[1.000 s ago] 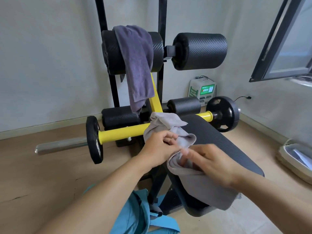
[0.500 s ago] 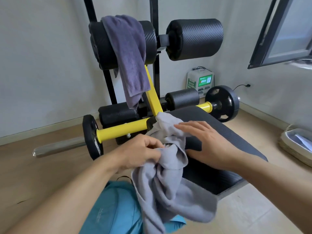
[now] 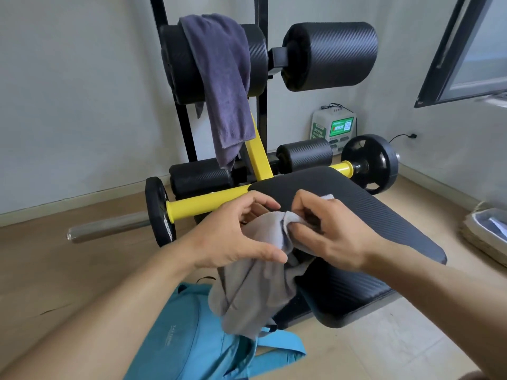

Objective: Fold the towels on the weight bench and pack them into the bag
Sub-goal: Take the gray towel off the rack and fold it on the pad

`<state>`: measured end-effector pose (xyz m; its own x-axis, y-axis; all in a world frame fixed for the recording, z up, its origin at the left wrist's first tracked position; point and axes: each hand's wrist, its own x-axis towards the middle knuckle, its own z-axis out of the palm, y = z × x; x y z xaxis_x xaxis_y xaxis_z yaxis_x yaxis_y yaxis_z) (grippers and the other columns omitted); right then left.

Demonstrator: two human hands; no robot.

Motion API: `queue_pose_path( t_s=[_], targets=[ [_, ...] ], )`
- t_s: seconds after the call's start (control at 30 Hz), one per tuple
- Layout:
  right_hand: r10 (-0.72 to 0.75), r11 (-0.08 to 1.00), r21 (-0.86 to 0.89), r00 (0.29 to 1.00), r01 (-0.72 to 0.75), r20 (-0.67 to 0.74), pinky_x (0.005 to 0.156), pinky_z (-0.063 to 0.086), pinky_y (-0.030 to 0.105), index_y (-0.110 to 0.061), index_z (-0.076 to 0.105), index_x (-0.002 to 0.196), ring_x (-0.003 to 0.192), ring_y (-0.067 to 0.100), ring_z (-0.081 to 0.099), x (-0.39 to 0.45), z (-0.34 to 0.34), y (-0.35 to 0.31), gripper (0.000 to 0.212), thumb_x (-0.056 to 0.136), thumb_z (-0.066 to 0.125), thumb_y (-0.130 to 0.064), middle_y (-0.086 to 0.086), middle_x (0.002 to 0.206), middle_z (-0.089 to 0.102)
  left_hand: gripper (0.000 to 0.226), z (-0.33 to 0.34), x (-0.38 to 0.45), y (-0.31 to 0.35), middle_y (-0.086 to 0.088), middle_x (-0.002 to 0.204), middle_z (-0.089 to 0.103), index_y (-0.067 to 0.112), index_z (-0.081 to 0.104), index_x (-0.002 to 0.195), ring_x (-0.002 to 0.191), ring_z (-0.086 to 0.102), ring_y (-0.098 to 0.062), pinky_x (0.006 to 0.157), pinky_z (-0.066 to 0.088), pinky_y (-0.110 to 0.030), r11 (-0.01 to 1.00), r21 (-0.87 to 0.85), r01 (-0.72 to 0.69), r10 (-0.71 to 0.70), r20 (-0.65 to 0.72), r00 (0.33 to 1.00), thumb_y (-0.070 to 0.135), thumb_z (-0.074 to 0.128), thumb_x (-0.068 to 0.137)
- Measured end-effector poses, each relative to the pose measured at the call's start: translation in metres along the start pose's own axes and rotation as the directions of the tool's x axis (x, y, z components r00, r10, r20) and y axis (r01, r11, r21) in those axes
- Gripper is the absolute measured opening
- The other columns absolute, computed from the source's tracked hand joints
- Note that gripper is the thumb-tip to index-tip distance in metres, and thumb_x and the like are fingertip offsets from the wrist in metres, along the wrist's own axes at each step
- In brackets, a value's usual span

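Two hands share one crumpled light-grey cloth towel (image 3: pixel 255 292) above the teal fabric bag (image 3: pixel 186 338): left hand (image 3: pixel 236 234) curls round its bunched top, right hand (image 3: pixel 329 229) pinches an edge. Best to find both corners, spread it flat on the black padded bench (image 3: pixel 356 215), then fold.

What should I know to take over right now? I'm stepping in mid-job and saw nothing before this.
Left hand: grips the light grey towel at its upper part.
Right hand: pinches a corner of the same towel.
The grey towel hangs bunched off the near edge of the bench pad, above the blue bag on the floor. The purple towel is draped over the upper left roller.
Done: nothing folded or packed that shows.
Left: fold the grey towel, take down and fold the purple one, put both in the bag.
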<state>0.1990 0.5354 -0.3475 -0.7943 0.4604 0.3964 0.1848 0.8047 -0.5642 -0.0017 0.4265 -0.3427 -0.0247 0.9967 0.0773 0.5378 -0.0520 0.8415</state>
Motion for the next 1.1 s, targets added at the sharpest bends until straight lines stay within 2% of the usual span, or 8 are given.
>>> queue_pose_path(
  t_s=[0.13,0.3,0.43,0.6,0.73,0.93,1.0,1.1],
  targets=[
    [0.083,0.986,0.148,0.997,-0.083,0.007,0.055,0.039,0.030,-0.022,0.049,0.082,0.059,0.010,0.042,0.002,0.001,-0.007,0.023,0.094,0.066,-0.033,0.006,0.068,0.060,0.059,0.004,-0.005,0.007,0.007,0.107,0.071,0.038,0.065,0.112,0.100,0.066,-0.022,0.095,0.053,-0.050,0.999,0.029,-0.043,0.044,-0.034,0.998,0.049,0.091,0.061],
    [0.118,0.978,0.168,0.992,-0.123,0.043,0.057,0.044,0.024,-0.027,0.054,0.087,0.061,0.007,0.052,0.001,0.005,-0.018,0.025,0.087,0.077,-0.036,-0.003,0.074,0.069,0.050,0.010,-0.010,0.014,0.009,0.099,0.071,0.035,0.063,0.102,0.093,0.067,-0.015,0.085,0.057,-0.042,0.993,0.121,0.016,-0.017,0.005,1.000,0.050,0.091,0.064],
    [0.110,0.993,0.034,0.990,-0.113,0.092,0.062,0.046,0.022,-0.032,0.055,0.091,0.070,0.007,0.057,0.001,-0.002,-0.026,0.032,0.077,0.084,-0.027,-0.010,0.081,0.067,0.033,0.011,-0.005,0.011,0.010,0.078,0.066,0.030,0.062,0.089,0.068,0.057,-0.007,0.064,0.047,-0.030,0.968,0.249,0.042,-0.030,-0.053,0.998,0.032,0.089,0.069],
    [0.099,0.976,-0.212,0.974,-0.055,0.203,0.068,0.045,0.026,-0.042,0.049,0.101,0.089,0.003,0.053,0.003,-0.008,-0.036,0.043,0.071,0.080,-0.043,-0.016,0.089,0.058,0.017,0.000,-0.006,0.012,0.003,0.083,0.072,0.025,0.069,0.090,0.076,0.064,-0.019,0.071,0.051,-0.041,0.965,0.257,0.052,-0.084,0.115,0.990,0.024,0.075,0.074],
    [0.183,0.930,-0.358,0.950,-0.083,0.254,0.076,0.049,0.032,-0.039,0.057,0.089,0.086,0.004,0.052,0.005,-0.015,-0.032,0.027,0.075,0.075,-0.054,-0.013,0.087,0.056,0.013,-0.010,-0.006,0.012,0.006,0.054,0.043,0.013,0.049,0.064,0.056,0.038,-0.012,0.057,0.033,-0.034,0.955,0.291,0.061,-0.052,-0.037,0.998,0.023,0.058,0.066],
    [0.158,0.872,-0.489,0.936,0.016,0.313,0.090,0.037,0.025,-0.028,0.067,0.083,0.096,0.008,0.048,0.003,-0.029,-0.029,0.039,0.077,0.060,-0.065,-0.013,0.091,0.061,0.019,-0.026,-0.009,-0.002,0.005,0.052,0.030,0.015,0.033,0.056,0.057,0.031,-0.019,0.057,0.024,-0.038,0.852,0.449,0.270,-0.261,-0.083,0.962,0.023,0.045,0.066],
    [0.165,0.913,-0.408,0.938,-0.028,0.304,0.075,0.047,0.032,-0.022,0.058,0.072,0.080,0.012,0.051,0.002,-0.031,-0.032,0.031,0.076,0.067,-0.051,-0.006,0.078,0.059,0.017,-0.028,-0.013,-0.005,0.001,0.057,0.027,0.016,0.027,0.054,0.061,0.027,-0.021,0.059,0.022,-0.040,0.798,0.487,0.354,-0.377,-0.054,0.925,0.023,0.040,0.062],
    [0.166,0.957,-0.271,0.959,-0.101,0.231,0.054,0.036,0.024,-0.017,0.046,0.066,0.059,0.010,0.036,-0.001,-0.028,-0.039,0.036,0.077,0.076,-0.031,0.003,0.066,0.048,0.014,-0.026,-0.014,-0.007,0.005,0.066,0.047,0.031,0.044,0.056,0.065,0.043,-0.022,0.060,0.038,-0.045,0.779,0.501,0.377,-0.430,-0.011,0.903,0.020,0.040,0.062]
  ],
)
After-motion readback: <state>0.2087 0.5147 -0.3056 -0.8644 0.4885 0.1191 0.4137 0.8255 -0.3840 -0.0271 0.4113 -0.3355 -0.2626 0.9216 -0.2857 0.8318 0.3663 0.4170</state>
